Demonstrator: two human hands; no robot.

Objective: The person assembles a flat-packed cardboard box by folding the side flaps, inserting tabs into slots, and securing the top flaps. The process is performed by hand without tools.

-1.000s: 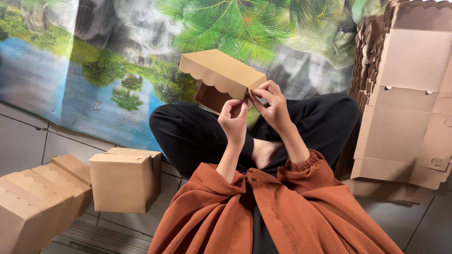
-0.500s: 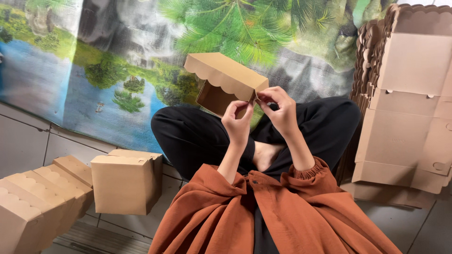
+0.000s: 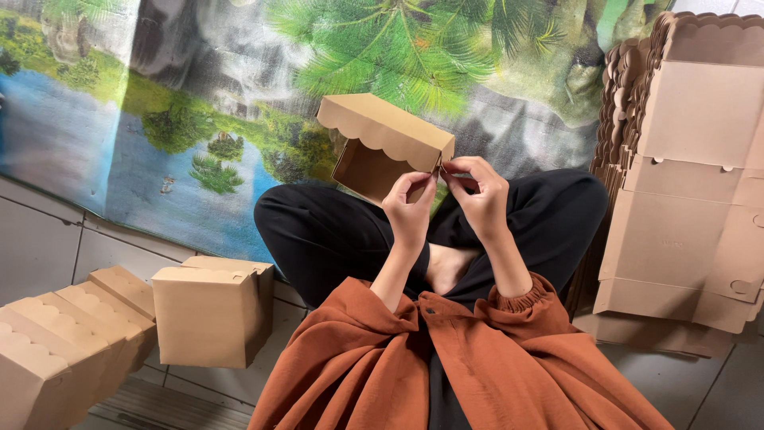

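Observation:
A brown cardboard box (image 3: 380,139) with a scalloped lid edge is held up over my crossed legs, its open side facing down and toward me. My left hand (image 3: 410,209) pinches the box's near right corner from below. My right hand (image 3: 477,191) pinches the same corner from the right, fingertips almost touching those of the left. I sit in black trousers and rust-orange sleeves.
Several finished brown boxes (image 3: 211,310) lie on the tiled floor at the lower left. A stack of flat, unfolded box blanks (image 3: 688,183) leans at the right. A printed landscape backdrop (image 3: 159,119) covers the floor and wall ahead.
The box has tilted so its open inside shows more. Both hands have drawn closer together at its right corner.

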